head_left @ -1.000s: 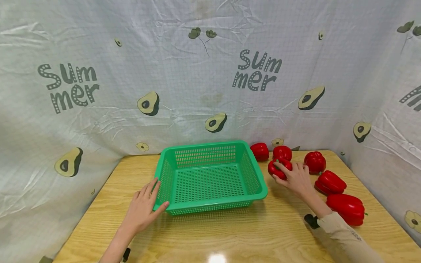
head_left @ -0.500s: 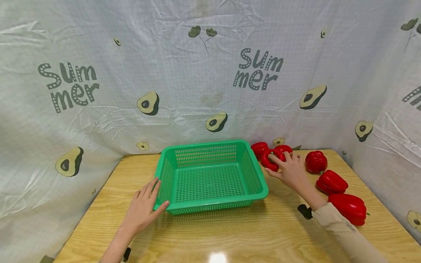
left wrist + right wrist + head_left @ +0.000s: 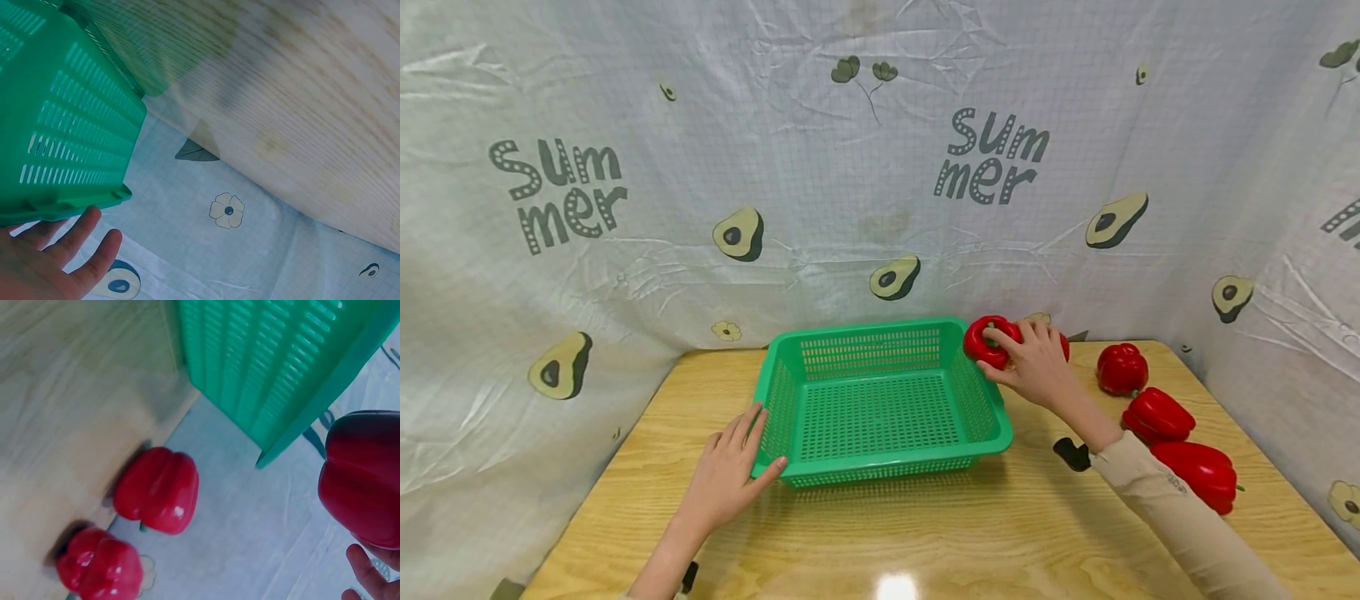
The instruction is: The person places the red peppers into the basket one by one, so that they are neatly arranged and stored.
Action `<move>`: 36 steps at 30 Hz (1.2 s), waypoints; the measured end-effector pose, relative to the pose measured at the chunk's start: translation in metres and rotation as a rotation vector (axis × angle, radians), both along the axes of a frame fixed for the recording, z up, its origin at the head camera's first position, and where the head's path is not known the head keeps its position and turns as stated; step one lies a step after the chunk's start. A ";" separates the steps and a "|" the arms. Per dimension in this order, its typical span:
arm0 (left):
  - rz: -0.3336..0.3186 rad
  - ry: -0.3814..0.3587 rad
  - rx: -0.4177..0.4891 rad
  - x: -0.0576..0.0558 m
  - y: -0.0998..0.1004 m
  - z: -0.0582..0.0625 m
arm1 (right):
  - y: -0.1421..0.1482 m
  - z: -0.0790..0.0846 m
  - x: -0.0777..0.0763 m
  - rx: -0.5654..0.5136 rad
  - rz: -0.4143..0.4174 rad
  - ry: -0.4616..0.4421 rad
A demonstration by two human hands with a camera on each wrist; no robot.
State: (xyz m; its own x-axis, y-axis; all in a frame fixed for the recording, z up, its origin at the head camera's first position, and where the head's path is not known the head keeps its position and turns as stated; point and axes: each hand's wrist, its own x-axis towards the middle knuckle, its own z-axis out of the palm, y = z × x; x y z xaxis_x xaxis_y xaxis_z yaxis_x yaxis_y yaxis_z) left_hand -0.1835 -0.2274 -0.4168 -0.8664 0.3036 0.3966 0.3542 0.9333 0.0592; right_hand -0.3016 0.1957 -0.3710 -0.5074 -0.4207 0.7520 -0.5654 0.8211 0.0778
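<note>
A green plastic basket (image 3: 880, 462) with slotted walls stands on the wooden table. My left hand (image 3: 722, 471) rests on its left rim, fingers fairly straight along the edge; the left wrist view shows those fingers (image 3: 81, 240) against the rim. With my right hand (image 3: 1033, 367) I grip a red bell pepper (image 3: 976, 343) by its stem side, raised at the basket's back right corner. In the right wrist view this held pepper (image 3: 365, 481) hangs above the table, beside the basket's rim. The red pepper behind my right hand is mostly hidden.
Two red peppers lie near the table's back edge, one (image 3: 159, 490) closer to the basket and another (image 3: 103, 565) beside it. Along the right side sit more peppers: one at the back (image 3: 1122, 369), one midway (image 3: 1159, 415) and one in front (image 3: 1198, 475). A printed cloth (image 3: 820, 208) hangs behind.
My right hand has lifted the red bell pepper off the table and carried it left and back to the basket's corner. The left hand stays on the rim.
</note>
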 end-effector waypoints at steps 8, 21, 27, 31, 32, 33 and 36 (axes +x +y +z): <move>0.002 -0.004 -0.008 -0.001 0.000 0.000 | -0.015 0.004 -0.013 0.062 0.079 -0.087; 0.003 -0.004 0.001 -0.001 0.000 -0.001 | -0.028 -0.006 -0.040 0.230 0.175 -0.274; 0.005 -0.009 -0.004 -0.001 0.000 0.000 | -0.034 -0.012 -0.047 0.288 0.163 -0.387; 0.005 -0.010 -0.006 -0.001 0.000 0.001 | -0.037 -0.014 -0.052 0.325 0.114 -0.434; 0.006 -0.012 -0.007 -0.001 0.000 0.001 | -0.038 -0.015 -0.053 0.338 0.102 -0.443; 0.006 -0.014 -0.008 -0.001 0.000 0.001 | -0.038 -0.015 -0.054 0.350 0.094 -0.451; 0.010 -0.021 -0.010 -0.001 0.000 0.001 | -0.041 -0.014 -0.055 0.385 0.080 -0.467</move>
State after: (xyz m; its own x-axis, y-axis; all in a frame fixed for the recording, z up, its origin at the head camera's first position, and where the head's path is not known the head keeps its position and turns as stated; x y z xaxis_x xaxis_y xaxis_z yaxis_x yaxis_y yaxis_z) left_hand -0.1842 -0.2274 -0.4156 -0.8775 0.2993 0.3747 0.3440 0.9373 0.0569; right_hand -0.3569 0.1545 -0.3849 -0.7022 -0.6689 0.2437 -0.6704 0.7365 0.0898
